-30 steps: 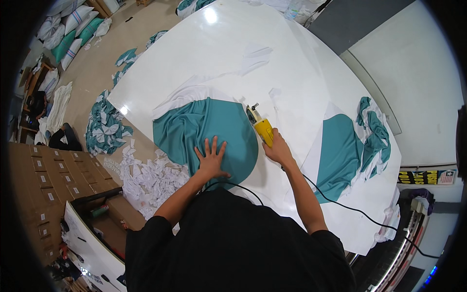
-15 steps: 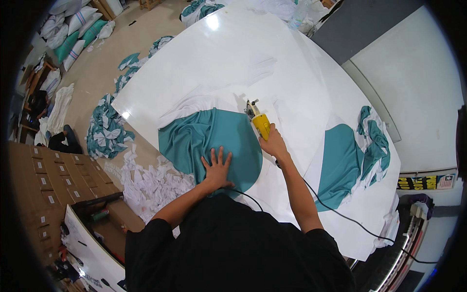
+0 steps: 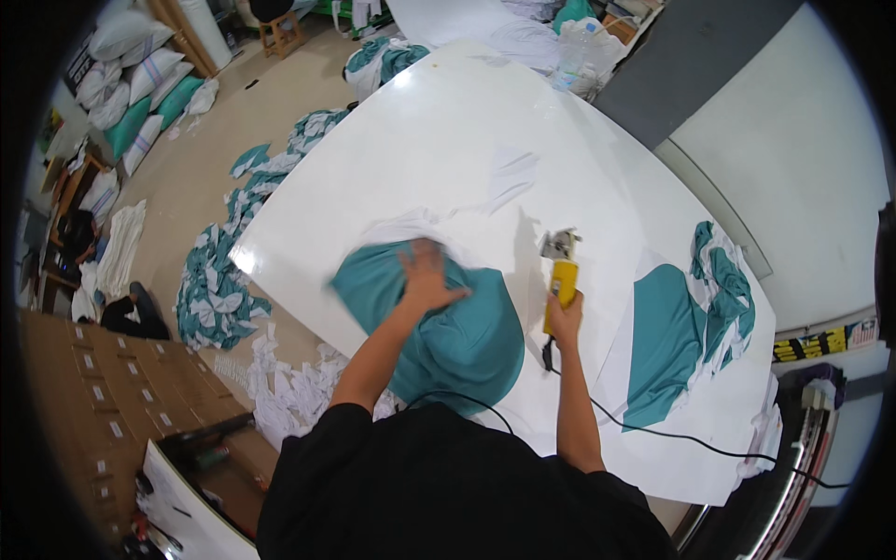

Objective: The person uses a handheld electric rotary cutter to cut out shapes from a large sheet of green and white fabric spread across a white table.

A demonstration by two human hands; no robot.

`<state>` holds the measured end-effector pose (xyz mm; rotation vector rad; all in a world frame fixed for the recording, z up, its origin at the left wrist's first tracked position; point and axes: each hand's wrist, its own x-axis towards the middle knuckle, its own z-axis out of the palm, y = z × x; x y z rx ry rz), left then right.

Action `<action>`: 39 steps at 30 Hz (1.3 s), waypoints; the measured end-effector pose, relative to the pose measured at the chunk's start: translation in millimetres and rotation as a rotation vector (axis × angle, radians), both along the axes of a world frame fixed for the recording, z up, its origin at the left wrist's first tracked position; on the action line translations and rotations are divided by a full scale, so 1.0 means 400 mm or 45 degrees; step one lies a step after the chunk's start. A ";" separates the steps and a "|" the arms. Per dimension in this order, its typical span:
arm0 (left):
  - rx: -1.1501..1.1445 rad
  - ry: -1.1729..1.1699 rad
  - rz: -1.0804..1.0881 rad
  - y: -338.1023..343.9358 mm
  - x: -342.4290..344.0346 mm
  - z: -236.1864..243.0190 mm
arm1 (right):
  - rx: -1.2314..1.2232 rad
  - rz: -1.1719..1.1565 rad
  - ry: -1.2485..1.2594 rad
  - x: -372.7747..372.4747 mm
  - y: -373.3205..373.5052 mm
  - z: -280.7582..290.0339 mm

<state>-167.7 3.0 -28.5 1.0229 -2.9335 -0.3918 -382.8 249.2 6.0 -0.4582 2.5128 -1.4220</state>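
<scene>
My left hand (image 3: 425, 275), blurred, lies over a rumpled teal cloth (image 3: 476, 341) at the table's front left, thumb out and fingertips indistinct. My right hand (image 3: 566, 313) grips a yellow electric cloth cutter (image 3: 562, 273) upright off the cloth's right side, its metal blade head pointing away from me and a black cord trailing toward the right. Thin white material (image 3: 406, 226) shows along the far side of the teal cloth. Another teal piece (image 3: 663, 345) with white crumpled scraps lies to the right on the white table (image 3: 429, 131).
Teal and white scrap heaps (image 3: 210, 280) and white offcuts (image 3: 280, 383) lie on the floor left. Stacked cartons (image 3: 103, 401) fill the lower left, sacks (image 3: 149, 75) the back left. A person's dark-clothed leg (image 3: 135, 313) shows beside the cartons. A plastic bottle (image 3: 583, 42) stands beyond the table.
My left hand has swept up and forward, bunching the teal cloth and folding its far-left part. My right hand has moved rightward with the cutter, away from the cloth's edge.
</scene>
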 end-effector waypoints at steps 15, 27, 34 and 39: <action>0.124 0.540 -0.701 -0.012 -0.477 -0.093 | -0.169 -0.826 -0.064 0.197 0.512 0.110; 0.197 0.077 -0.321 0.076 -0.318 0.038 | 0.030 -0.612 -0.215 0.320 0.400 0.098; 0.205 -0.440 -0.764 0.082 0.047 0.080 | 0.309 -0.212 -0.040 0.376 0.342 0.151; 0.222 -0.162 -0.692 0.059 0.228 0.087 | 0.583 -0.062 -0.116 0.484 0.352 0.183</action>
